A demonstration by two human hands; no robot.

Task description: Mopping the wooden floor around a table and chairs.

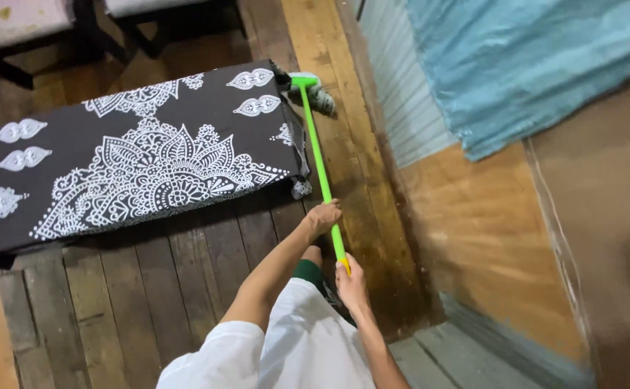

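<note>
A broom with a bright green handle [318, 155] runs from my hands up to its head [313, 91] on the wooden floor, beside the corner of a low table. My left hand [323, 216] grips the handle partway down. My right hand [351, 282] is closed around the handle's lower end, close to my body. My white garment fills the bottom of the view.
A low table draped in a black cloth with white floral patterns [135, 155] stands left of the broom. A wooden wall [480, 223] with a blue cloth [531, 65] hanging on it is to the right. Dark chair legs [113, 39] stand at the back. The floor [149, 295] is dark planks.
</note>
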